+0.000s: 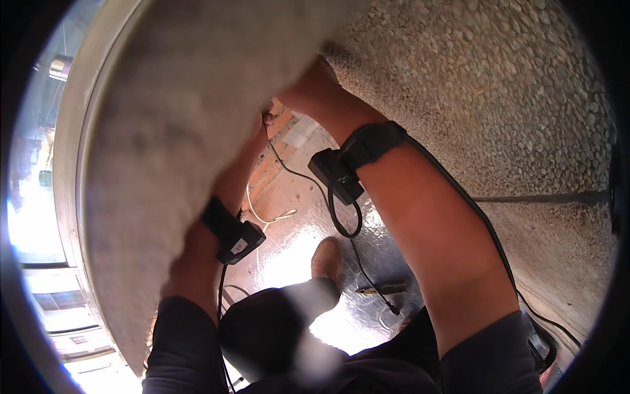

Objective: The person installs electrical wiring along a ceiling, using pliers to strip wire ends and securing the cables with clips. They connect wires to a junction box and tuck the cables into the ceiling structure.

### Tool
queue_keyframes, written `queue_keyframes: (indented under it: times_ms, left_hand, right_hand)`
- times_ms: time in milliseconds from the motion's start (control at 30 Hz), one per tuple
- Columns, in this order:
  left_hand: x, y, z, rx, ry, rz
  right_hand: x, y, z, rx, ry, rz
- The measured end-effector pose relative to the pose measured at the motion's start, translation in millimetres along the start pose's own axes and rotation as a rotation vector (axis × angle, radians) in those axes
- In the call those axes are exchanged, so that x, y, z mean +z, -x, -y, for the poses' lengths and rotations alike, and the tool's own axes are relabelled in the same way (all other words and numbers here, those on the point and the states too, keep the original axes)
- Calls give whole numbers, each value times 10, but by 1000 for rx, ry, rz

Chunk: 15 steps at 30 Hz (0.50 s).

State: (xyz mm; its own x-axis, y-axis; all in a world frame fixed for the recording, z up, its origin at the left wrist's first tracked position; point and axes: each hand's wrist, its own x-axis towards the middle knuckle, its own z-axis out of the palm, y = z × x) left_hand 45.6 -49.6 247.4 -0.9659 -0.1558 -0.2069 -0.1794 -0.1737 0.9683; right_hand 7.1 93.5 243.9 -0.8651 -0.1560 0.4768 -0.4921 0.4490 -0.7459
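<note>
wet floor (308, 223); brown shoe (326, 257); white cord (262, 213); perhaps a tool (380, 287)

Grey, blotchy round slab (170, 131); speckled beige pebble-textured wall (499, 92); black wrist straps (367, 148) with black cables (344, 223); glossy reddish-brown wet floor (295, 223); tan shoe (326, 259); dark navy sleeves (180, 341).

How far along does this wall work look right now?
Done: the pebbled wall on the right looks fully coated. In hand: both arms reach up between it and the smooth grey column; the left hand is mostly hidden, the right hand is out of sight. Left: I cannot tell; loose cables hang over the shiny floor.
</note>
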Motion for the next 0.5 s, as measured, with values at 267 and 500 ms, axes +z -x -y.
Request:
queue_keyframes:
  times_ms: [267,500]
  left_hand:
    - [-118,-341,-261,43,-6,83]
    - [-105,-394,-372,68,-26,81]
  right_hand:
    - [69,-416,174,94,76,178]
    - [361,-556,90,116,-168,100]
